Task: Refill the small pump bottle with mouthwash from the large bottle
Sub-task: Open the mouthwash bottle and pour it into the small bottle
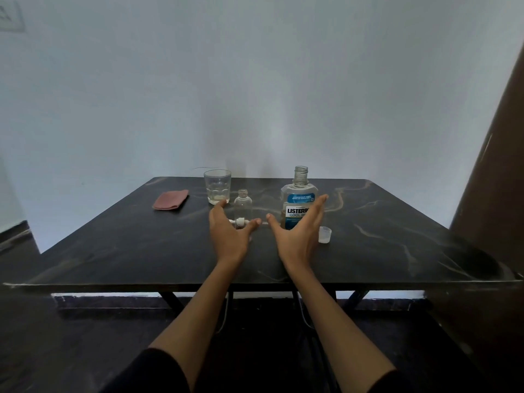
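The small clear bottle (pixel 243 207) stands uncapped on the dark marbled table (pixel 113 251), and it looks empty. Its white pump head (pixel 239 221) lies on the table at its foot. The large mouthwash bottle (pixel 297 198), blue label, stands open to the right. Its clear cap (pixel 325 234) rests on the table at the right of it. My left hand (pixel 229 232) is spread open just in front of the small bottle, holding nothing. My right hand (pixel 299 235) is spread open in front of the large bottle, covering part of its label, and I cannot tell if it touches.
A drinking glass (pixel 217 186) with a little liquid at the bottom stands behind the small bottle. A folded reddish cloth (pixel 170 199) lies at the back left. A wall rises right behind the table, and a dark brown panel (pixel 487 208) stands at the right.
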